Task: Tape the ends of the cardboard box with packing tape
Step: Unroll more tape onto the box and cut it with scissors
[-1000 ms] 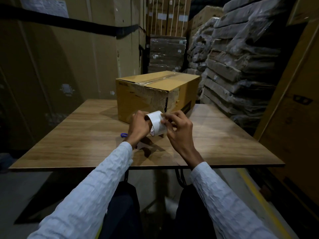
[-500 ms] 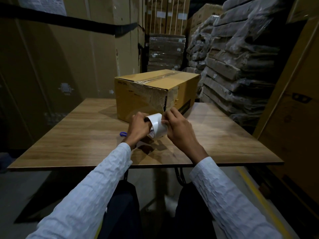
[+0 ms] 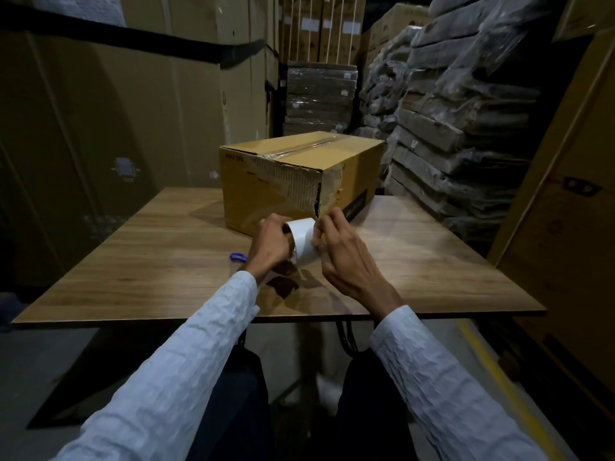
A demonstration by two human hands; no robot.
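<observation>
A yellow-brown cardboard box stands on the wooden table, with clear tape along its top seam and a torn near corner. Just in front of it I hold a white roll of packing tape above the table. My left hand grips the roll from the left, fingers curled round it. My right hand is at the roll's right side, its fingertips pinching at the roll's surface near the top edge. That hand is slightly blurred.
A small blue object lies on the table left of my left wrist. Tall cardboard cartons stand behind and left; wrapped stacks rise to the right. A large carton flanks the table's right edge.
My hands and the roll have lifted slightly toward the box. The right hand's fingers have shifted along the roll's surface. The box has not moved.
</observation>
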